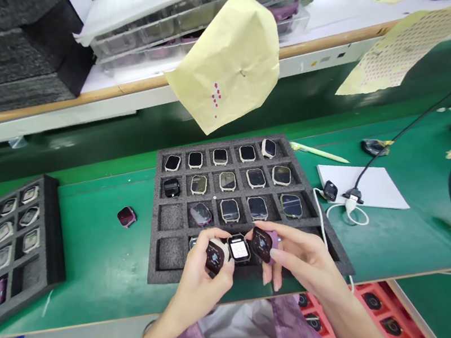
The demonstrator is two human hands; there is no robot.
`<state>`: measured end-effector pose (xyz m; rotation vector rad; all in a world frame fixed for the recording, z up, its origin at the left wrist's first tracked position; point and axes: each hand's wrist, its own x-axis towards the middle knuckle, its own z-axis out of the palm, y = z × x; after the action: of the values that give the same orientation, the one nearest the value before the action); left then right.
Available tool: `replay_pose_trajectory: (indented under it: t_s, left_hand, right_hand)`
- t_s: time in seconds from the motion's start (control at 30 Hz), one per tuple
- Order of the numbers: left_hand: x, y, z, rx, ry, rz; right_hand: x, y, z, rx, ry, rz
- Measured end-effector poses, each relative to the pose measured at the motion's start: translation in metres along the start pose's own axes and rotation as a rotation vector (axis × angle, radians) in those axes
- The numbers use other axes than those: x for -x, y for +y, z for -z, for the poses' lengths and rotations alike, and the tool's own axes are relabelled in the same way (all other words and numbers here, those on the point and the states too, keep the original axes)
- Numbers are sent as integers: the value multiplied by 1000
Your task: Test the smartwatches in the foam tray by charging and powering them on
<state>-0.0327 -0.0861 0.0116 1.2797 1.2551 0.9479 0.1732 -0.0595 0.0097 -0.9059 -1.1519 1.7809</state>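
Observation:
A black foam tray (161, 225) with square pockets lies in front of me on the green bench, most pockets holding small smartwatch bodies. My left hand (203, 281) is closed round a light-coloured watch body (214, 255) over the tray's near row. My right hand (297, 260) pinches a purple watch body (263, 244) beside it. Between the two hands sits another watch body (238, 248) with a lit screen, in the near row of the tray.
A second foam tray (47, 231) of watch bodies sits at the left, a loose purple watch (126, 216) between the trays. White paper (376, 188), cables and a charger lie right. A yellow sheet (229, 60) hangs above. A red crate (371, 306) sits below.

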Motion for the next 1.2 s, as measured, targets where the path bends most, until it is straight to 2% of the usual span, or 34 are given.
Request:
replay_pose_trajectory:
  t_s: [0.1, 0.33, 0.5, 0.67, 0.8, 1.03, 1.2]
  left_hand:
    - [0, -1, -1, 34, 14, -21]
    - [3, 1, 3, -36, 22, -36]
    - [2, 0, 1, -40, 51, -30]
    - [0, -2, 0, -57, 80, -41]
    - [-2, -1, 1, -94, 73, -40]
    - [-3, 0, -1, -57, 74, -20]
    - [-3, -1, 0, -110, 62, -12]
  right_hand:
    - [2, -2, -4, 14, 50, 8]
    - [4, -3, -6, 19, 56, 14]
    - [3, -2, -2, 10, -22, 21]
    - [1, 0, 1, 6, -14, 17]
    - [0, 3, 5, 11, -68, 6]
    - [0, 0, 2, 47, 7, 7]
    - [-3, 2, 3, 54, -29, 2]
